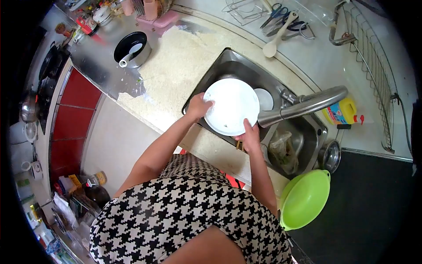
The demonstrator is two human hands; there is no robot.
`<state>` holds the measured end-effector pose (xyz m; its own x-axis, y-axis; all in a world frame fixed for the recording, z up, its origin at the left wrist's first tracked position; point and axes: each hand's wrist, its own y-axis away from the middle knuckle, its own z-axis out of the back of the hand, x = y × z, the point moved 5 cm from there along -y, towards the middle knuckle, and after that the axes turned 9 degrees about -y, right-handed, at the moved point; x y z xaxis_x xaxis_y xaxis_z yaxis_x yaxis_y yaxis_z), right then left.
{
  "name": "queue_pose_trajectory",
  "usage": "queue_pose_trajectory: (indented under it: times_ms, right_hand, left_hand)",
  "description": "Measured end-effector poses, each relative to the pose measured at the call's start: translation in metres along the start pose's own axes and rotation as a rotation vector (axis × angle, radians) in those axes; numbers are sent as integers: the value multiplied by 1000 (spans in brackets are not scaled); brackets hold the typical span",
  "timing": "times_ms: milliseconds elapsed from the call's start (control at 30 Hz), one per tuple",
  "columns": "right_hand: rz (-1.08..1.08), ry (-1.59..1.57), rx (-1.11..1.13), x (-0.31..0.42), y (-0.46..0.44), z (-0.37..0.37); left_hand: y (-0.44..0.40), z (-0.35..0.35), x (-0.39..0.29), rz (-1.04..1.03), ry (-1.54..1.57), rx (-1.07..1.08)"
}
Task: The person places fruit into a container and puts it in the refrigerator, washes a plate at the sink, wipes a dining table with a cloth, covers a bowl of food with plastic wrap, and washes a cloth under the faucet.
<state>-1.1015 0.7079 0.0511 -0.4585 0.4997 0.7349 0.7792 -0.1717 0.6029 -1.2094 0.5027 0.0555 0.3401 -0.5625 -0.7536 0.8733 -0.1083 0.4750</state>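
Note:
A white plate [232,103] is held over the left basin of the steel sink [228,56], its inner face turned up toward me. My left hand [199,107] grips its left rim, thumb on top. At the lower right rim my right hand [249,137] is closed on the plate, thumb over the edge. Ends of brown sticks, perhaps chopsticks [239,145], show under the right hand; whether it holds them I cannot tell. A small dark speck sits on the plate near the right thumb. Behind it, another white dish [264,99] lies in the basin.
The faucet [303,107] reaches over the sink. A plastic bag [283,152] with scraps lies in the right basin. Around stand a green basin [305,200], a metal bowl [330,156], a yellow bottle [343,111], a pot [132,49] and a wooden spoon [279,36].

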Motion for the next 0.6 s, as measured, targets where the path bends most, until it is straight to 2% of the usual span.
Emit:
queue_pose_trajectory:
  times_ms: [33, 133, 267, 367, 467, 500, 600]
  right_hand:
    - [-53, -25, 57, -3, 1, -3]
    - [-41, -98, 66, -12, 2, -7]
    - [-39, -194, 44, -23, -2, 2]
    - [18, -166, -79, -12, 5, 3]
    - [95, -290, -22, -19, -6, 16]
    - [131, -352, -70, -19, -10, 19]
    - [87, -226, -147, -18, -16, 32]
  left_hand:
    - [-2, 3, -5, -15, -89, -29]
    - [-18, 2, -7, 26, 9, -33]
    - [-21, -13, -9, -53, 246, 11]
    - [-19, -38, 11, 160, 539, 139]
    - [11, -44, 0, 287, 667, 300]
    - [11, -50, 3, 289, 707, 354]
    - [12, -61, 9, 289, 780, 435]
